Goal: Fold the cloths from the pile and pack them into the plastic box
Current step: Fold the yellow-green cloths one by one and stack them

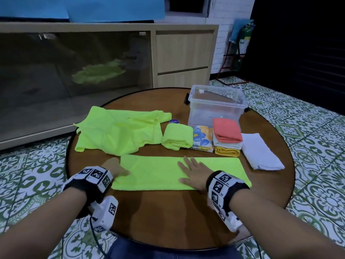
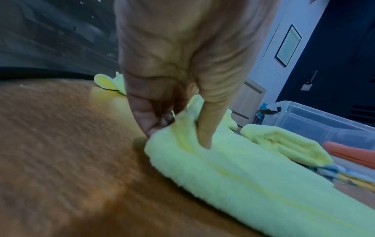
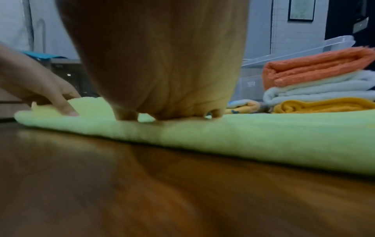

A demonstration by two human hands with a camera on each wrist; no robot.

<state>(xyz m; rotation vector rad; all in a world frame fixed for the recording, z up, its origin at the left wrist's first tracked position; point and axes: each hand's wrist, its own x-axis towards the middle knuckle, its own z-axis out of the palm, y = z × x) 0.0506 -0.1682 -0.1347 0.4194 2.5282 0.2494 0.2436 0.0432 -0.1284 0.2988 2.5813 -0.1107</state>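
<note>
Head view, with both wrist views. A lime-green cloth point(image 1: 179, 172), folded into a long strip, lies flat along the near part of the round wooden tabletop point(image 1: 168, 212). The left hand point(image 1: 116, 170) grips the strip's left end, thumb on top and fingers curled round the edge; the left wrist view shows the thumb point(image 2: 209, 128) pressed into the fabric and the fingertips point(image 2: 154, 126) tucked at the fold. The right hand point(image 1: 195, 172) lies open and flat, palm down, on the middle of the strip, fingers spread and pointing to the far side.

Beyond the strip, at far left, an unfolded pile of lime-green cloths point(image 1: 119, 131) lies loosely spread. Just to its right sits a folded lime-green cloth point(image 1: 177, 136), then a folded floral cloth point(image 1: 202, 139). Next on the right stands a stack of three folded cloths: an orange cloth point(image 1: 226, 130) on top, a white cloth point(image 1: 227, 145) in the middle, a yellow cloth point(image 1: 226, 151) beneath. A larger folded white towel point(image 1: 260, 151) lies at the right edge of the row. The clear plastic box point(image 1: 216, 105), lidless, stands behind the floral cloth and the stack, touching or just beside them; no cloth can be made out inside it. A round blue sticker point(image 1: 174, 121) sits on the tabletop beside the box.
</note>
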